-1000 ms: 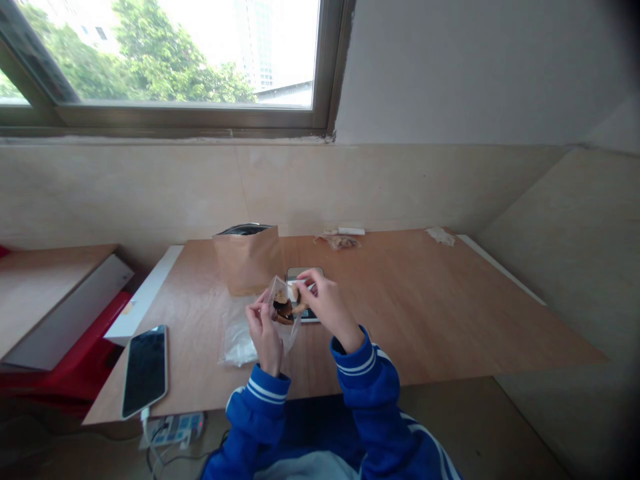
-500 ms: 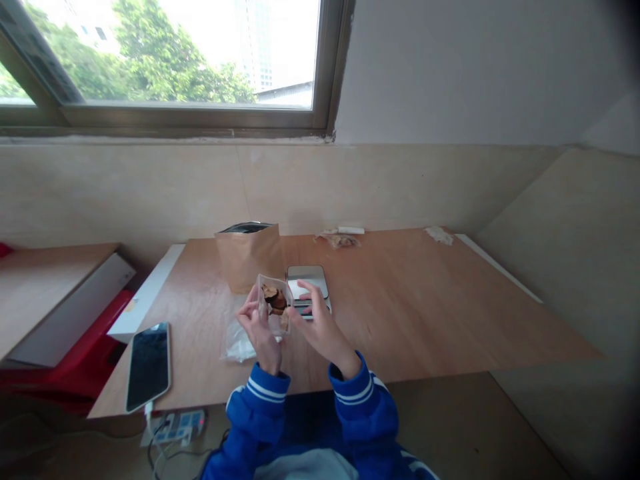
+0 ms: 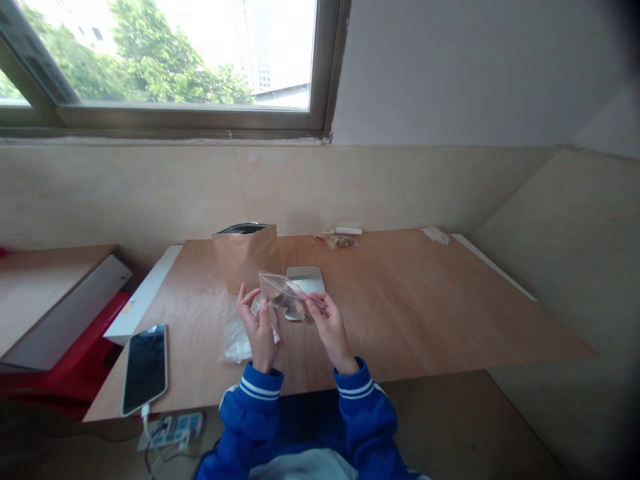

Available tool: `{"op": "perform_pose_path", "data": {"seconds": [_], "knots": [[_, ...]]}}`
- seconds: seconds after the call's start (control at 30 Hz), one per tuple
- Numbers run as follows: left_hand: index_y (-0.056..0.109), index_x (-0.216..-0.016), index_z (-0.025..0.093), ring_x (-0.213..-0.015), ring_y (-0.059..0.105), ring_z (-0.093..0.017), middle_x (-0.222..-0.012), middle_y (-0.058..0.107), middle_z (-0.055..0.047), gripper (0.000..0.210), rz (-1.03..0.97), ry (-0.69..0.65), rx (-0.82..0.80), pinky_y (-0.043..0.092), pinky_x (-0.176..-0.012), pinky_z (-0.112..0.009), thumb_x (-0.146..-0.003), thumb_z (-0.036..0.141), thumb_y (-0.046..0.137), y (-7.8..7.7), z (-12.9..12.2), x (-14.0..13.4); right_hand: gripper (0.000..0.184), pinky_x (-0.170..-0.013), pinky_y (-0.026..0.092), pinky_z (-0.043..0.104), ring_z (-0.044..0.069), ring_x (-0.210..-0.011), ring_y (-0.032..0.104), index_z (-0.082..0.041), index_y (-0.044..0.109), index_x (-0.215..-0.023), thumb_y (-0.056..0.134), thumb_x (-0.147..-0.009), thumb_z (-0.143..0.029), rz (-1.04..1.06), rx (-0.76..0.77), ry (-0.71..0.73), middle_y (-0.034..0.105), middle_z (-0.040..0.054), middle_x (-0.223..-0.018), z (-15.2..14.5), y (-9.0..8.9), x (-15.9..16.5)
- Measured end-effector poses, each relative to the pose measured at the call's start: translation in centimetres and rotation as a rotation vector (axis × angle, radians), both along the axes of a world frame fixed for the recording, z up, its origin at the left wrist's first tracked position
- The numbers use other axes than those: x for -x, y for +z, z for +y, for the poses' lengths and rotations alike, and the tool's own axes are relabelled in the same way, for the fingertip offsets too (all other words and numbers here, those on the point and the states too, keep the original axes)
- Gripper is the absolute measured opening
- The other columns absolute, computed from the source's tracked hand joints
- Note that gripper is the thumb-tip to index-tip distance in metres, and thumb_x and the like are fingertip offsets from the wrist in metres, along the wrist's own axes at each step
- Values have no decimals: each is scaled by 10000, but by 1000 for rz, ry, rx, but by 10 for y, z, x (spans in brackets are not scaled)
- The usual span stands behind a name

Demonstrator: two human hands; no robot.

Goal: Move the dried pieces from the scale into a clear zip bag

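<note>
A small clear zip bag (image 3: 283,291) with brown dried slices in it hangs tilted between my hands, above the tabletop. My right hand (image 3: 331,328) is closed on the bag's right end, thumb and fingers pinching its top edge. At the bag's left side is my left hand (image 3: 258,328), thumb and fingers apart; whether its thumb touches the plastic I cannot tell. Just behind the bag sits a small scale (image 3: 306,273), its front partly hidden. A loose bundle of clear plastic bags (image 3: 236,341) lies by my left wrist.
An open brown kraft pouch (image 3: 246,257) stands behind my left hand. Farther back lies another clear bag of dried pieces (image 3: 339,241), near a white strip (image 3: 349,231). A phone (image 3: 146,368) with a cable is at the left edge, and crumpled tissue (image 3: 435,235) at the back right.
The zip bag has gone from upright with its mouth open to tilted with its top edges together. My right hand has taken its right end; my left hand's fingers have come apart.
</note>
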State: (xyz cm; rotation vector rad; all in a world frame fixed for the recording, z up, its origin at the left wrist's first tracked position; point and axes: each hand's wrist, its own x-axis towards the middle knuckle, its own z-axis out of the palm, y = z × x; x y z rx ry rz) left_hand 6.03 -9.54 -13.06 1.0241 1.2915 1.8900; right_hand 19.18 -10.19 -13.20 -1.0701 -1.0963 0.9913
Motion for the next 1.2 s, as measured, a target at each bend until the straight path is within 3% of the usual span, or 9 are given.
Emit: {"op": "perform_pose_path", "data": {"seconds": [0.07,0.17,0.27,0.4,0.53,0.7,0.83,0.97,1.2], "knots": [[583,-1125,207,-1316,429,-245,-1463,407,-106,372,94,4,7,345,-1092,-390,-827,422,642,-3,7,13,303,-906,521,400,235,-1006,667,-183,646,-937,633,-839,-469,46,0,18,724,86,-1009,-1,2,-7],[655,-1074,187,-1101,602,-241,-1186,642,-113,376,110,-271,79,444,-984,-370,-817,460,644,-7,19,27,304,-880,532,396,237,-982,675,-186,677,-926,652,-826,-473,137,12,4,732,81,-991,-4,2,-9],[731,-892,187,-937,657,-235,-951,717,-92,323,131,-475,107,507,-845,-326,-792,485,659,-11,25,29,330,-770,563,365,219,-847,687,-182,672,-944,668,-806,-482,249,68,-146,730,61,-875,-3,-2,-2],[742,-726,192,-716,645,-200,-713,699,-57,309,251,-411,84,512,-695,-291,-814,469,634,-15,23,20,358,-665,561,325,191,-717,660,-179,665,-949,688,-779,-494,358,126,-326,688,17,-741,2,-10,3],[728,-671,184,-540,572,-163,-566,633,-31,361,339,-386,85,467,-562,-260,-831,482,603,-16,22,23,345,-633,537,302,182,-651,647,-178,686,-896,657,-807,-510,273,119,-228,685,16,-684,0,-9,-5],[643,-539,189,-504,521,-144,-503,560,-10,467,436,-388,73,423,-529,-249,-828,549,573,-17,26,36,388,-732,548,353,231,-750,695,-192,705,-888,588,-846,-560,144,93,-94,742,59,-793,-4,-3,-17],[596,-523,178,-484,465,-124,-486,509,8,541,462,-365,86,377,-490,-236,-817,627,531,-16,28,38,470,-780,543,361,256,-882,696,-222,698,-1047,536,-855,-619,106,94,-26,750,64,-927,0,-8,-21],[617,-574,177,-527,481,-130,-539,532,-3,539,419,-321,58,390,-516,-239,-849,623,491,-14,28,34,504,-848,527,368,264,-1011,662,-233,698,-1028,467,-872,-653,96,69,-42,738,64,-1013,2,-15,-12],[677,-908,197,-858,636,-175,-881,696,-43,385,177,-379,94,475,-792,-268,-917,519,467,-11,17,17,454,-834,499,335,213,-831,658,-217,665,-792,433,-911,-589,44,70,-217,715,46,-837,-1,-16,-7]]}}
